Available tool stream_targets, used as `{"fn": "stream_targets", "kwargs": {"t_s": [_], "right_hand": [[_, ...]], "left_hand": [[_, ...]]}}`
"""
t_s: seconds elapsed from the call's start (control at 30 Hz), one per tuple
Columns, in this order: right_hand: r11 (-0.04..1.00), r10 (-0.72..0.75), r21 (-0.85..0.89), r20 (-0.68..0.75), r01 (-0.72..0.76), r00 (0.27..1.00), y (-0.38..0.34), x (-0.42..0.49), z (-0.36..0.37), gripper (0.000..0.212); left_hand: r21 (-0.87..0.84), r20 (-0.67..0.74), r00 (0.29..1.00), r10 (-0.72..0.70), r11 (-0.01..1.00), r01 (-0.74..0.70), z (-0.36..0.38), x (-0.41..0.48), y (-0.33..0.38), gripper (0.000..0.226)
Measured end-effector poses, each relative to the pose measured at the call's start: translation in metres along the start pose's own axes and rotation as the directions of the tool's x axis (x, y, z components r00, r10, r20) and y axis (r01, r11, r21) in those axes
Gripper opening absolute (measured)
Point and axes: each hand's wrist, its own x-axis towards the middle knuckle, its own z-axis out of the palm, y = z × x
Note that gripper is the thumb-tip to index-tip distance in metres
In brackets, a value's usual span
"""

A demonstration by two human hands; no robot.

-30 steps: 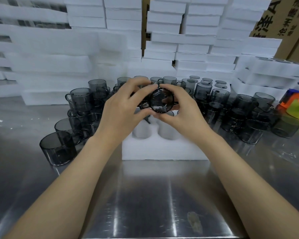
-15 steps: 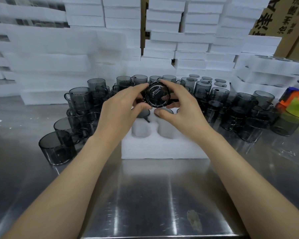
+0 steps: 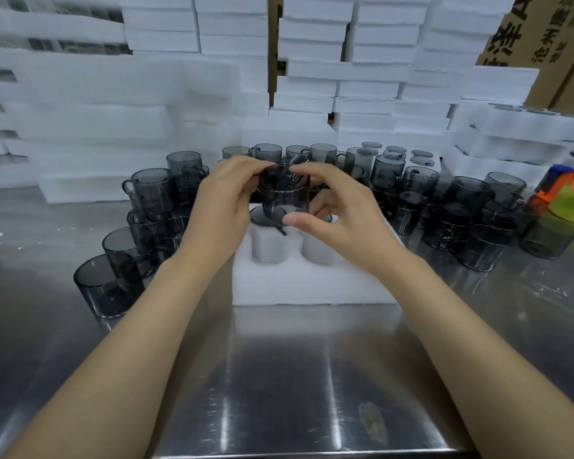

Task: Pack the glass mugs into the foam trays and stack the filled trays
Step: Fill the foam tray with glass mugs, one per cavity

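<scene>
Both hands hold 1 smoky glass mug between them. The left hand curls against its left wall, with fingertips at the rim. The right hand pinches it from the other side, fingers on the rim above and the thumb at its lower edge. The mug stands roughly upright in the grip, lifted clear of the foam tray directly below it.

Just under the held mug, 2 near pockets of the tray gape white. Behind the left one, a dark mug rim sits low in the foam, partly hidden by the left hand.

To the left of the grip stands a cluster of loose mugs on the steel table. To the right is a larger crowd of mugs, and beyond it a bright orange and yellow object. Behind the grip rise stacks of foam trays, with a cardboard box at the far right.
</scene>
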Motion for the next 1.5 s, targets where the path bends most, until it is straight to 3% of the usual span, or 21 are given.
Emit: {"fn": "stream_targets", "kwargs": {"t_s": [0.1, 0.27, 0.57, 0.8, 1.0, 1.13, 1.33, 1.5], "right_hand": [[0.999, -0.025, -0.021, 0.005, 0.025, 1.000, -0.002, 0.000, 0.001, 0.032], [0.992, -0.099, -0.076, 0.039, 0.102, 0.994, -0.002, -0.001, 0.004, 0.019], [0.991, -0.059, -0.107, 0.198, 0.081, 0.978, 0.001, -0.002, 0.002, 0.023], [0.985, -0.046, -0.151, 0.254, 0.086, 0.966, -0.002, -0.003, 0.006, 0.027], [0.963, -0.027, -0.242, 0.340, 0.115, 0.940, -0.002, -0.004, 0.007, 0.026], [0.977, 0.005, -0.200, 0.348, 0.069, 0.937, -0.001, -0.004, 0.006, 0.022], [0.984, 0.077, -0.176, 0.381, -0.010, 0.921, 0.004, -0.003, 0.008, 0.014], [0.985, 0.079, -0.171, 0.384, -0.013, 0.920, 0.004, -0.003, 0.008, 0.014]], "left_hand": [[0.006, 0.029, 0.999, -0.035, 0.999, 0.035, -0.001, -0.002, -0.001, 0.045], [-0.287, 0.029, 0.930, -0.366, 0.888, 0.358, -0.001, 0.000, 0.003, 0.038], [-0.145, 0.136, 0.860, -0.492, 0.848, 0.509, 0.000, 0.000, 0.000, 0.029], [-0.137, 0.137, 0.806, -0.576, 0.794, 0.592, 0.001, 0.000, -0.001, 0.041], [0.013, 0.282, 0.798, -0.532, 0.834, 0.551, 0.001, -0.002, -0.002, 0.020], [0.026, 0.318, 0.814, -0.486, 0.862, 0.505, 0.003, -0.003, -0.006, 0.018], [0.172, 0.385, 0.845, -0.370, 0.929, 0.328, 0.011, -0.008, -0.006, 0.024], [0.202, 0.392, 0.845, -0.364, 0.930, 0.307, 0.013, -0.008, -0.007, 0.025]]}}
